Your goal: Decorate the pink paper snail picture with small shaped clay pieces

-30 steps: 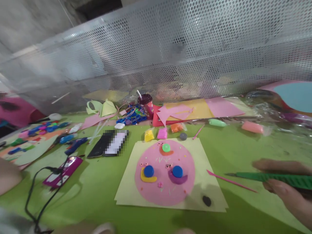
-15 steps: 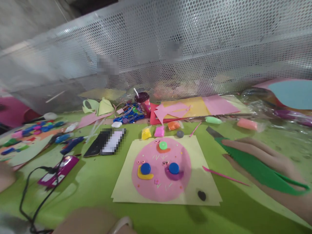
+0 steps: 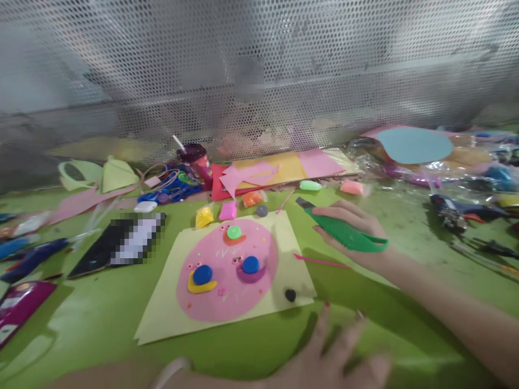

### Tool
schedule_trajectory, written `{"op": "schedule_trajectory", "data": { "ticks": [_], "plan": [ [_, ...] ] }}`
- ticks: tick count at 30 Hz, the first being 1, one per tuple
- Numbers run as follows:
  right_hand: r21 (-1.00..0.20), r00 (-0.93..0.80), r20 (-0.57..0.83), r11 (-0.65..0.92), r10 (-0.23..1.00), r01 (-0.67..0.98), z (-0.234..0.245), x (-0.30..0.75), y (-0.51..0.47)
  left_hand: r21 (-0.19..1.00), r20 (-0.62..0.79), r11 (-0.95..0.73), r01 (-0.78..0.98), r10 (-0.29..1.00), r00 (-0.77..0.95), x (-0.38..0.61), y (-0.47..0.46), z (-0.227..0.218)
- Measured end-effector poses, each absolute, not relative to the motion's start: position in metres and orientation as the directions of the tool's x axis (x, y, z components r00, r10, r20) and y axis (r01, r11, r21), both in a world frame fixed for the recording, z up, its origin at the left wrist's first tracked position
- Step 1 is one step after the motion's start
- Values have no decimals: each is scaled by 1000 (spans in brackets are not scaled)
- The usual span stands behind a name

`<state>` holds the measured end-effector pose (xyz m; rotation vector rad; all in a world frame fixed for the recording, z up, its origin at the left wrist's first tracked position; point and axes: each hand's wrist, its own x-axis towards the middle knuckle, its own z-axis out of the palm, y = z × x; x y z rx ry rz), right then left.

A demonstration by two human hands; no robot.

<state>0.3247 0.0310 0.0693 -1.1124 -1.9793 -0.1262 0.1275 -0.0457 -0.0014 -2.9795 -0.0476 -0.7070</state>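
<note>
Presently gripping a green cutter (image 3: 348,233) between the thumb and fingers of the right hand (image 3: 370,220), over the worktop (image 3: 430,346) beside the yellow sheet's (image 3: 160,302) right edge; spreading the blurred left hand (image 3: 324,359) open, apparently grasping nothing, by the sheet's near right corner; facing a pink disc (image 3: 231,302) lying inside the sheet's edges.

The green tabletop (image 3: 101,302) (shiny in places) bears pale yellow sheets (image 3: 160,313) and, beyond, a salmon-pink packet (image 3: 351,187).
</note>
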Motion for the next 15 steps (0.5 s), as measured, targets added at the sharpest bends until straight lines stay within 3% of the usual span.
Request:
{"op": "schedule_trajectory", "data": {
  "ticks": [3,5,6,9,12,15],
  "plan": [
    [-318,-249,708,613,661,723,68,326,32,0,589,-928,372,301,750,150,-60,-9],
    [-332,-237,712,615,661,716,68,326,33,34,539,-890,455,399,741,159,-65,-3],
    [-340,-230,713,614,662,712,69,326,33,31,530,-901,433,382,757,160,-63,3],
    [-370,-209,711,609,672,701,71,324,32,-88,625,-971,224,121,771,154,-47,24],
    [-413,-192,691,599,697,686,72,326,32,-74,465,-967,244,184,866,147,-32,38],
    [-503,-199,598,557,777,661,70,333,35,-42,473,-980,195,152,868,150,-37,35]
  ]
}}
